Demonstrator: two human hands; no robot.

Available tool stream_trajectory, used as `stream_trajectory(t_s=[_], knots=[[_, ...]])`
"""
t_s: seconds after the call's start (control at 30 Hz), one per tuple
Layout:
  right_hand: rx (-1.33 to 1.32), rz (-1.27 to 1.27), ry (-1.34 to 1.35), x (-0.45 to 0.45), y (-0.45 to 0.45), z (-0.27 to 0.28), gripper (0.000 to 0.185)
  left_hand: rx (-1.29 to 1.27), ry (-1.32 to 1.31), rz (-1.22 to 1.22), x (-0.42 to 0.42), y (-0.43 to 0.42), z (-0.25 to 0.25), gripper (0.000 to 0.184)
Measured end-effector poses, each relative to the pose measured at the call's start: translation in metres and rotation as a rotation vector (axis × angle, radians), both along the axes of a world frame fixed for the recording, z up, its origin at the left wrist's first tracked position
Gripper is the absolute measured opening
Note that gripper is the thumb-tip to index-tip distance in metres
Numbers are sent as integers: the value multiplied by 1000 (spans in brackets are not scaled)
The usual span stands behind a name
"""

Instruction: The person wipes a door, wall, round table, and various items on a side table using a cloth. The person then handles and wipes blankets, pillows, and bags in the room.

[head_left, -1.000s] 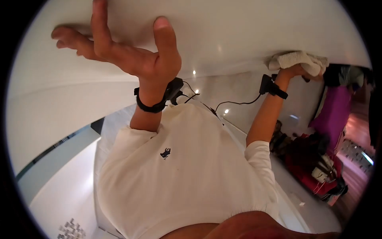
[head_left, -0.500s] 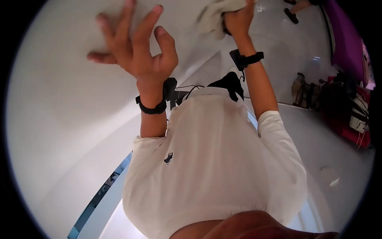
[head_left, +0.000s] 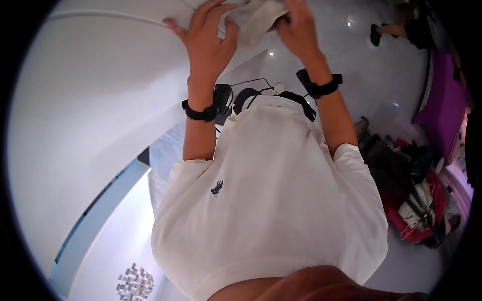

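Observation:
My right hand (head_left: 299, 32) grips a crumpled, off-white cloth (head_left: 261, 21) at the top of the view. A dark bit shows between the hand and the cloth. My left hand (head_left: 208, 45) is to the left of it, fingers spread and nothing in them. It lies over or close in front of a smooth white panel (head_left: 110, 65); whether it touches cannot be made out. Black straps with small dark boxes sit on both wrists, the left strap (head_left: 201, 111) and the right strap (head_left: 324, 86).
Shiny grey floor (head_left: 361, 65) stretches to the right. Bags and clothes (head_left: 416, 200) lie in a pile there, near a purple-covered surface (head_left: 442, 100). Another person's leg (head_left: 389, 30) shows at the upper right. A black cable (head_left: 253, 80) hangs by my waist.
My left hand has shifted right and up, nearer to the right hand. The right hand, with the cloth, has moved slightly left. The view has turned, showing more of the pile.

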State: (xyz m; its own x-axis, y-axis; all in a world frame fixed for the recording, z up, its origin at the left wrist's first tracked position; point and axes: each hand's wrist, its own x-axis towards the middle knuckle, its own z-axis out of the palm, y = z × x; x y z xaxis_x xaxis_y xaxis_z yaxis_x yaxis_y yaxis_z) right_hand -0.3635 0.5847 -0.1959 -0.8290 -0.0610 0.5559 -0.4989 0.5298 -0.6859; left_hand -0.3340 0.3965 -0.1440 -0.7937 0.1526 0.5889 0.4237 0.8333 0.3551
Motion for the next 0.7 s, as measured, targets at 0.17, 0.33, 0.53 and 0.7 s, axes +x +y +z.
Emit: stream_trajectory(t_s=[0.17,0.33,0.53,0.7], knots=[[95,172,173,-35,-23,-9,43,141,-273,-22,-34,-8,-25,33],[-39,215,68,-63,3,-18,42,381,-437,-150,-36,13,-35,30],[31,420,21,-48,1,-40,42,407,-623,-82,-52,-2,-36,41],[9,511,-17,-81,15,-44,27,428,-608,-254,-71,-12,-32,67]])
